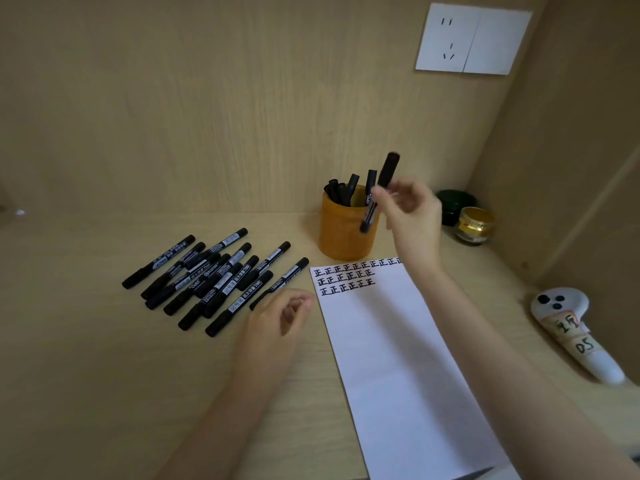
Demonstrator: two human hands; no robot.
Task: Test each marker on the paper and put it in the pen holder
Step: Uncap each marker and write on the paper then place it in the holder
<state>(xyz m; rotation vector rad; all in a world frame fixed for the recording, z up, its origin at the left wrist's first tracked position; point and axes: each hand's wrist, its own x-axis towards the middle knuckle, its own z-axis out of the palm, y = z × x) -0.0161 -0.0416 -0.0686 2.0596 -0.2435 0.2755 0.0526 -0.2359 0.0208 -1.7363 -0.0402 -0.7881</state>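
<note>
Beside the pen holder (341,237), right grip (410,209) is pinching a tilted marker (388,171). Several markers are already standing inside. Left grip (277,317) is lying loosely curled, empty, by the sizeable untested pile (214,278). Paper (381,358) is showing three rows of marks.

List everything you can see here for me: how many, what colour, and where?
loose markers: about a dozen, black, piled on the desk left of the paper
markers in the holder: several, black
held marker: one, black, above the pen holder
pen holder: one, orange, behind the paper
paper: one, white, three rows of black marks at its far end
green jar: one, back right corner
gold-lidded jar: one, beside the green jar
controller: one, white, labelled, far right
wall socket: one, white, back wall
desk: light wood
left grip: the person's left hand, empty, by the loose markers
right grip: right hand, holds the held marker
</note>
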